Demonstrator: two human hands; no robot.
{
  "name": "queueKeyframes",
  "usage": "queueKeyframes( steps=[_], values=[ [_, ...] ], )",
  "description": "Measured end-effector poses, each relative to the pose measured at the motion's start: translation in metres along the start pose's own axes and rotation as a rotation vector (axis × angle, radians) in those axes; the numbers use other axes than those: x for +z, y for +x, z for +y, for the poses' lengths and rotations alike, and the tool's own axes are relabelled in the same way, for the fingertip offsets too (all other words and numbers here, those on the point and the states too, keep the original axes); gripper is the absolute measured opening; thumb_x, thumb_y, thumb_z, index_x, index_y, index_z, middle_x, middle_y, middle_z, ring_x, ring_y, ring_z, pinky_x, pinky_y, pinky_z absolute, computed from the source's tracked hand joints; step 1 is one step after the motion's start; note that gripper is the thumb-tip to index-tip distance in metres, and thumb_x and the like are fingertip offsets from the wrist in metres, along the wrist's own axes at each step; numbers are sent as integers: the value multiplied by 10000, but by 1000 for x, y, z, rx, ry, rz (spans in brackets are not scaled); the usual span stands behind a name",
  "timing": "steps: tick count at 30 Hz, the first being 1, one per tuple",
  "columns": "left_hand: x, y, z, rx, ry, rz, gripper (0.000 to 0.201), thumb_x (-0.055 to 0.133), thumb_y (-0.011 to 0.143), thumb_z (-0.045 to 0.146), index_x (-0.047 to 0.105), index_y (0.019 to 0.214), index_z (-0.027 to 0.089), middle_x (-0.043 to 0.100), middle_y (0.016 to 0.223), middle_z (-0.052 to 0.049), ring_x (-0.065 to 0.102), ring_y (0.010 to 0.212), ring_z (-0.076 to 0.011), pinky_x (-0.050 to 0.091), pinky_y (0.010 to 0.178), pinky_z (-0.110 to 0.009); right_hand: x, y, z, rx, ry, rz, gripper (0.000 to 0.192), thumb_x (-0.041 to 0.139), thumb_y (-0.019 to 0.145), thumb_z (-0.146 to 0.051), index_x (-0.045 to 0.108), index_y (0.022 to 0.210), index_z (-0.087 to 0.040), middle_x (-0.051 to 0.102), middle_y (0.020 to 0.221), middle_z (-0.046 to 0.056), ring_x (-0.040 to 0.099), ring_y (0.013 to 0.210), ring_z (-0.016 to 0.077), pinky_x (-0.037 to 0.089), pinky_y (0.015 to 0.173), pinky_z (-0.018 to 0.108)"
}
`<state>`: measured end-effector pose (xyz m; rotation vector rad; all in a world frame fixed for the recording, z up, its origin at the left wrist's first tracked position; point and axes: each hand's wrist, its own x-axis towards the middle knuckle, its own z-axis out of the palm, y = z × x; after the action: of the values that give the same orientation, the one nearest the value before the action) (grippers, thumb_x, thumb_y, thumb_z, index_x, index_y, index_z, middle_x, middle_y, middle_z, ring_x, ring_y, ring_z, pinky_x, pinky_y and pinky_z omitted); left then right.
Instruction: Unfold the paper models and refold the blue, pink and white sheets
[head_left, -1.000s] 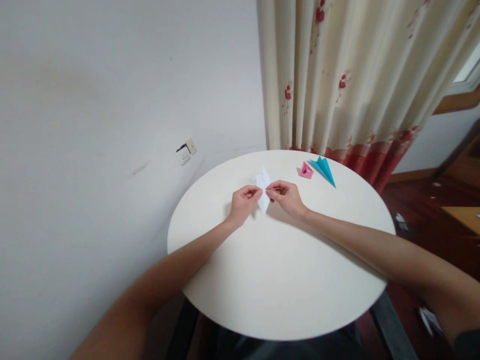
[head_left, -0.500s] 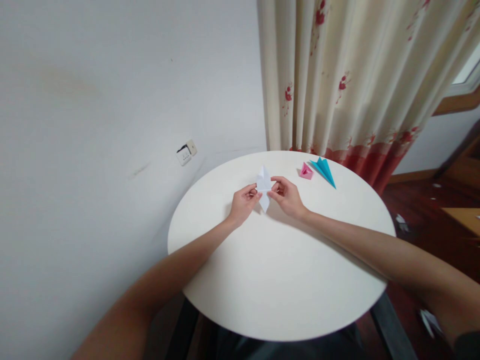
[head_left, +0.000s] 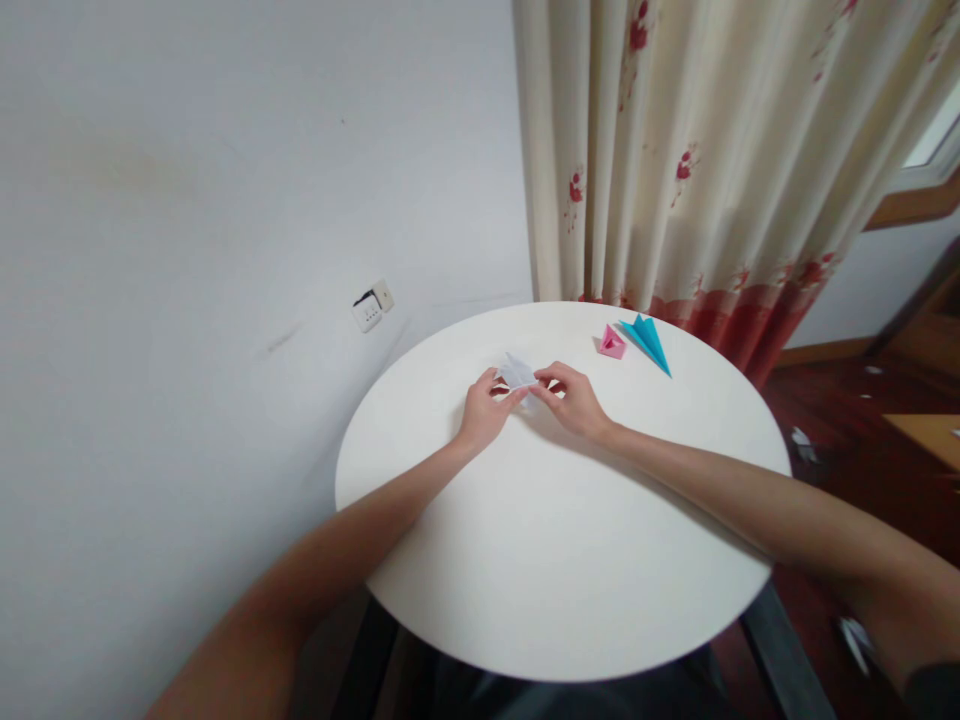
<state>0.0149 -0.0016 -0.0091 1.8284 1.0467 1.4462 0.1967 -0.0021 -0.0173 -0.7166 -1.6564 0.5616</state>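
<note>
Both hands pinch the white folded paper [head_left: 517, 376] low over the counter [head_left: 555, 560]: left hand [head_left: 484, 415] and right hand [head_left: 574, 400] each with a closed grip on it.

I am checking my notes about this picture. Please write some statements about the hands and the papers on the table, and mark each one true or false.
1. Both hands hold the white folded paper. True: the left hand and the right hand pinch it from either side.
2. The pink paper piece lies between the hands. False: it lies beyond the right hand, apart from it.
3. The blue folded paper is beside the pink one. True.
4. The table is square. False: it is round.
5. A curtain hangs behind the table. True.
</note>
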Motion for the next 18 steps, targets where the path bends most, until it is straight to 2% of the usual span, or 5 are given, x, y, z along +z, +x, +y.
queueKeyframes(
  steps=[2,5,10,13,18],
  values=[
    [1,-1,1,-31,-71,-26,366,808,773,448,738,973,150,742,981,-95,678,884,-209,525,825,-313,-2,1,-1,-14,-15,-4,360,668,894,-549,702,827,-197,649,823,55,612,766,190,487,628,298],
    [3,-3,4,-68,-140,-51,380,805,770,491,723,893,141,737,893,-76,667,820,-196,516,791,-304,-3,3,-1,16,20,-10,326,700,867,-497,692,753,-192,648,785,44,593,738,179,450,612,289],
    [1,-6,8,-153,-135,-50,410,786,774,533,677,691,146,641,696,-15,568,660,-144,425,613,-253,1,3,7,210,187,-4,283,757,764,-452,693,716,-180,664,742,25,583,689,167,445,631,289],
    [-1,-5,7,-179,-149,-52,425,803,747,533,660,644,147,602,654,-6,534,631,-137,401,598,-261,3,3,8,283,224,-37,292,748,753,-462,696,731,-176,675,720,19,568,666,159,447,649,291],
    [-2,-4,6,-187,-185,-91,431,810,731,541,667,633,146,603,662,-12,533,640,-144,413,627,-282,1,5,6,294,241,-84,298,762,720,-466,680,702,-180,648,675,3,529,627,144,413,622,281]
  ],
)
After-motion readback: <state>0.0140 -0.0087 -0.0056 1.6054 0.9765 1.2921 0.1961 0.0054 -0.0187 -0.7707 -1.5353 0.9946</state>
